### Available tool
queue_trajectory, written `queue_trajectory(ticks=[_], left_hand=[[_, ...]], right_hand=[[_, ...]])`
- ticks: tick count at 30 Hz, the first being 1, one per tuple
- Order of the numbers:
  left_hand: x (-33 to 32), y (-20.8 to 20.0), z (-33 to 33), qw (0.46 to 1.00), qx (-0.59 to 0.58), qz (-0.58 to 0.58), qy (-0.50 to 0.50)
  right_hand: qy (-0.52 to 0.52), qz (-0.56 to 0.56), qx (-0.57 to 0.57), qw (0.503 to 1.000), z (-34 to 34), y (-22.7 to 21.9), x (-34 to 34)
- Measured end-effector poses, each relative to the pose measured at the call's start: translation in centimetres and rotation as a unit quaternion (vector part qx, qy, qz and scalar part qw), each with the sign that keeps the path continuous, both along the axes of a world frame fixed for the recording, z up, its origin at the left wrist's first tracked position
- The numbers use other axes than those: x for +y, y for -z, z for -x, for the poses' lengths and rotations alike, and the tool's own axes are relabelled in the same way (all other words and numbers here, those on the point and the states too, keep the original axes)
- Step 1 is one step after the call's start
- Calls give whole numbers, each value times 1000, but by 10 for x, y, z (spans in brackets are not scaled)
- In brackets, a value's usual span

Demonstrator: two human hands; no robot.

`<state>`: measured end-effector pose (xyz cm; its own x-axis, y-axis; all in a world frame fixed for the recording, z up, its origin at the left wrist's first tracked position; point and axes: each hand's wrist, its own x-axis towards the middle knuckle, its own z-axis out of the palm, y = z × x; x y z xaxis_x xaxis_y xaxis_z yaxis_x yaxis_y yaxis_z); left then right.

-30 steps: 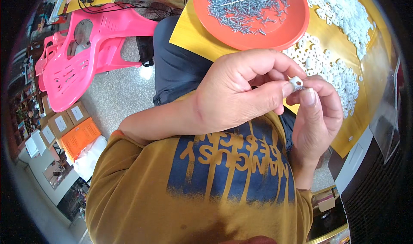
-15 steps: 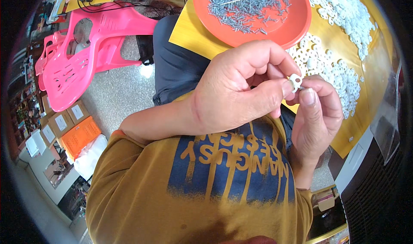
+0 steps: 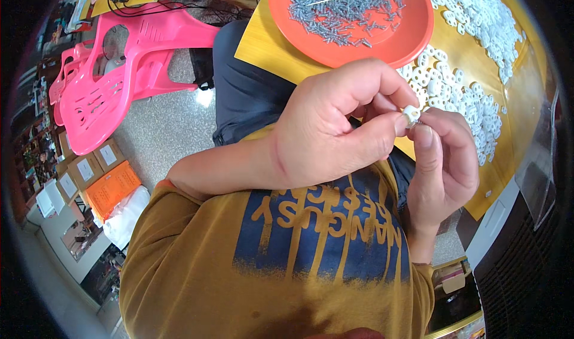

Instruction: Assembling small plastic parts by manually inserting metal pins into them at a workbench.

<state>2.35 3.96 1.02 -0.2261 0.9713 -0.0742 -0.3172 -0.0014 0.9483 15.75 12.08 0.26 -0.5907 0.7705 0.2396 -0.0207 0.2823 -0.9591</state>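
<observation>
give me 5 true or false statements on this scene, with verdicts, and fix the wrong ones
1. The left hand pinches a small white part. True.
2. The right hand lies flat on the table, far from the left. False: it is raised, its fingertips close to the white part.
3. More white parts lie heaped on the yellow table. True.
4. The screws are in a green jar. False: the screws lie on a red plate.
5. The chair off to the person's left is pink. True.
</observation>
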Motion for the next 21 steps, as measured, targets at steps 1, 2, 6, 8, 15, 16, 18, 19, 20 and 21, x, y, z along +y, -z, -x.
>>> queue_trajectory(ticks=[1,2,6,8,15,16,18,19,20,21], left_hand=[[0,1,-1,1000,0,1,1],[1,1,-1,1000,-2,-3,3],[-1,1,-3,1000,-12,-11,9],[-2,2,-3,1000,-4,-13,11],[-4,5,-6,988,146,-44,-4],[-3,4,-5,988,145,-43,-3],[0,2,-4,999,-38,3,1],[0,2,-4,999,-37,3,1],[0,2,-4,999,-43,8,-1],[0,1,-4,999,-49,14,-4]], right_hand=[[1,1,0,1000,0,0,2],[-3,-41,-8,999,0,-1,3],[-7,-55,-18,998,0,-3,3],[-8,-27,-14,1000,1,-4,1],[-38,219,7,975,-3,-8,-4],[-37,220,6,975,-2,-9,-4],[-36,291,58,954,0,-9,-5],[-37,291,58,954,1,-10,-6],[-34,273,61,960,1,-10,-7],[-31,254,62,965,2,-10,-8]])
